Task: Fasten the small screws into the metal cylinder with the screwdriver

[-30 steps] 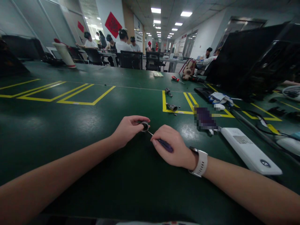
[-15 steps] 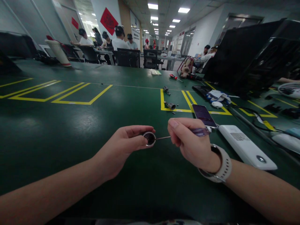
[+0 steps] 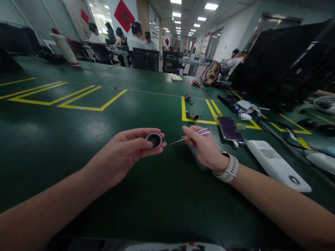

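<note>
My left hand holds a small round metal part between thumb and fingers, lifted off the green table with its open face turned toward me. My right hand is closed on a thin screwdriver with a clear purple handle. The screwdriver's tip points left, a short gap away from the round part. A pale watch sits on my right wrist.
A phone and a white power bank lie right of my right hand. Two small metal cylinders and a red-handled screwdriver lie farther back by yellow floor-tape boxes. Gloves, cables and black monitors stand at the right. People sit at far desks.
Both hands rose from the table. The screwdriver tip, which was inside the round part, has pulled out to the right, and the part is tilted up toward me.
</note>
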Demonstrator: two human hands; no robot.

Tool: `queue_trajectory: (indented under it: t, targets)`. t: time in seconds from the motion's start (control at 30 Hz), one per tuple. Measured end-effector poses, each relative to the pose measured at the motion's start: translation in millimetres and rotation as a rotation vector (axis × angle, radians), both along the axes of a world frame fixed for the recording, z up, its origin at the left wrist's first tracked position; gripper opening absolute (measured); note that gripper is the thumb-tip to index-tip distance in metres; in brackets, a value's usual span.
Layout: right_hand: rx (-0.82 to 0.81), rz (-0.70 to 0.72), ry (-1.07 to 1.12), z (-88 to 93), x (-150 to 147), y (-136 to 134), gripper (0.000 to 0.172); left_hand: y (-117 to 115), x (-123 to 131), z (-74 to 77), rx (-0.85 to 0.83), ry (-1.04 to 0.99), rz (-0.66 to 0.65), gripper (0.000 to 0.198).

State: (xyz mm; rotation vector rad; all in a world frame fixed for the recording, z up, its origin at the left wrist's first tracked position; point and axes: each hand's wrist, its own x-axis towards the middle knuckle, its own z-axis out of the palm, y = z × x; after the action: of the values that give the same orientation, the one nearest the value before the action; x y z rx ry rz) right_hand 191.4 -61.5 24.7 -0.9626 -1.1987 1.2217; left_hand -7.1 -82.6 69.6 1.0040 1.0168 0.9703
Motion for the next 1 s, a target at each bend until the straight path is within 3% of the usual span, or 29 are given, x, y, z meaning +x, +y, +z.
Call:
queue_trajectory:
  t: [0.17,0.37,0.73,0.83,1.0]
  targets:
    - [-0.028,0.04,-0.109,-19.1,-1,9,0.032,3,-4,4.6,0.023,-0.053,0.027,0.021]
    - [0.019,0.011,-0.286,-20.4,-3,9,0.033,9,-5,3.3,0.026,-0.074,0.045,0.021]
    - [0.002,0.169,-0.657,20.0,4,-2,0.036,6,-2,-0.6,0.048,0.023,0.058,0.024]
    - [0.111,0.15,-0.662,12.4,-1,-9,0.034,5,-1,-2.9,0.098,0.094,0.035,0.029]
    - [0.493,0.038,-0.695,-11.0,-4,-18,0.031,6,-2,-8.0,0.138,0.201,0.032,0.034]
